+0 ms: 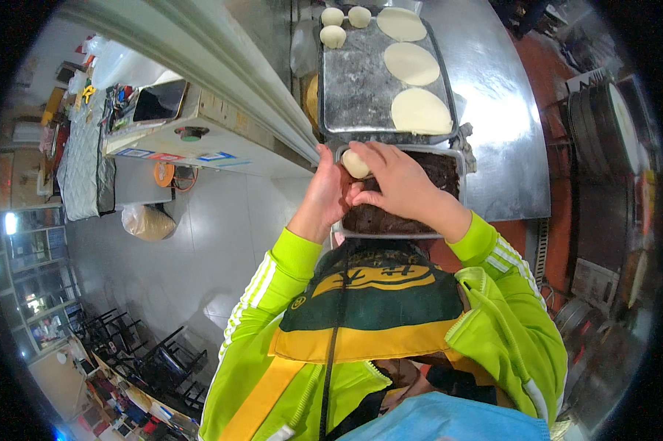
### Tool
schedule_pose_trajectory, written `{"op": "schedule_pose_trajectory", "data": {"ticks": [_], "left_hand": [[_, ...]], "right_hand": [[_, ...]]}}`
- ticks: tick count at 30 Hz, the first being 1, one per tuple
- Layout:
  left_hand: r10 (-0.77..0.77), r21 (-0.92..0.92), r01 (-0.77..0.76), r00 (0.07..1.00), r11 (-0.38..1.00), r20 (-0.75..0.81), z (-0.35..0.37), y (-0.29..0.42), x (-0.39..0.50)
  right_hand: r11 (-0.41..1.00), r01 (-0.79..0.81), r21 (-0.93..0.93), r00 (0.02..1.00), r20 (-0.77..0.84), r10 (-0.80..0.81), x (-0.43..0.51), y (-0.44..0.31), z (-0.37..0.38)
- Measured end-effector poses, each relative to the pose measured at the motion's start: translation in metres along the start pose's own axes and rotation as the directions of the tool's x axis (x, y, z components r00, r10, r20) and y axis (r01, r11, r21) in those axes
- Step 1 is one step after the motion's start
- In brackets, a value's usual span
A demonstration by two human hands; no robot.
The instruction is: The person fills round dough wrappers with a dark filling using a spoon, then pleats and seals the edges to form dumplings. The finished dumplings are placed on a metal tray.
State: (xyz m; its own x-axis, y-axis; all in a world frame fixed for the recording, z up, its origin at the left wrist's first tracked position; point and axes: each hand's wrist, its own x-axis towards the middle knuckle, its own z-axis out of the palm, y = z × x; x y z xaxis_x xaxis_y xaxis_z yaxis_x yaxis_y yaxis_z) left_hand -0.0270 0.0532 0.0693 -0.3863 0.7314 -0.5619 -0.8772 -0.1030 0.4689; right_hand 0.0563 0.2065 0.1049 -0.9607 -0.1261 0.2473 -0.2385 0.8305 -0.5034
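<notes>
A pale, round dough ball (355,164) is held between my two hands above a plastic tub (461,190) of dark brown paste (389,220). My left hand (329,193) cups it from the left, thumb pointing up. From the right, my right hand (400,179) curls its fingers over the ball, partly hiding it and the paste. Beyond the tub lies a dark baking tray (356,91) dusted with flour. Three flat dough rounds (412,63) form a column on its right side. Three smooth dough balls (332,36) are grouped at its far left corner.
Tray and tub are on a shiny steel worktop (508,176). A crumpled grey cloth (465,148) lies right of the tub. A pale upright frame (254,66) rises close on the left, beside a counter bearing a phone (160,102). Round pans (601,129) stand at right.
</notes>
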Motion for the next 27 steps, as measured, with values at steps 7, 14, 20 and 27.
{"op": "schedule_pose_trajectory", "data": {"ticks": [7,14,20,27], "left_hand": [[0.066,0.341,-0.109,0.989,0.934,0.134,-0.003,0.040,0.031],[0.610,0.455,-0.490,0.775,0.744,-0.164,-0.011,0.064,0.094],[0.798,0.400,-0.708,0.591,0.582,-0.116,-0.005,0.079,0.173],[0.735,0.210,-0.705,0.659,0.677,-0.158,0.010,0.058,0.186]], "right_hand": [[0.845,-0.214,0.490,0.977,0.106,0.186,0.069,0.094,0.013],[0.890,-0.375,0.258,0.927,0.096,0.363,0.151,0.169,0.043],[0.932,-0.173,0.319,0.958,-0.165,0.235,0.148,0.192,0.075],[0.254,-0.343,0.904,0.803,0.141,0.580,0.165,0.187,0.072]]}}
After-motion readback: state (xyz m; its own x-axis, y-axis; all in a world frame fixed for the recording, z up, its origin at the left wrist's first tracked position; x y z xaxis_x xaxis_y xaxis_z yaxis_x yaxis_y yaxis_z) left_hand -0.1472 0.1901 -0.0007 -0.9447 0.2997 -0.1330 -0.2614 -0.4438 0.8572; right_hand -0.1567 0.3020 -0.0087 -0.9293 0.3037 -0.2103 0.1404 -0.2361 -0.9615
